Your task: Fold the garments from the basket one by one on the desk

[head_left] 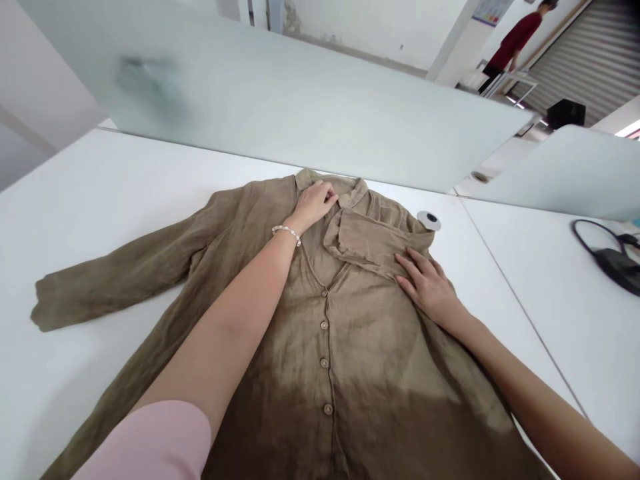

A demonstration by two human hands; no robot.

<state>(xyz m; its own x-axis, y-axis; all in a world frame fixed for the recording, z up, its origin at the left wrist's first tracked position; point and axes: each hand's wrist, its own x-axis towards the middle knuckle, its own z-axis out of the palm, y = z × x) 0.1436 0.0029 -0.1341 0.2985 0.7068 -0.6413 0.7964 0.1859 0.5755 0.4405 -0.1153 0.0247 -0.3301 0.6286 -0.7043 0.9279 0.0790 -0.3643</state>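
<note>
Shirt of olive-brown cloth [300, 333] lies under my left hand [314, 202], curled at the collar [355, 193] (pinching or not, I cannot tell), and my right hand [430, 285], spread loosely on the folded sleeve [365, 237]. Collar points away, long axis toward me. White tabletop [130, 180] flanks it before a frosted-glass divider [300, 100].

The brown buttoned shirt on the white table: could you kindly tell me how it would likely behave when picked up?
The shirt would probably hang floppy, since its cloth lies in soft creases. It is likely light for its size, as the fabric looks thin. The folded sleeve may swing loose, as it appears simply laid across the front.
</note>
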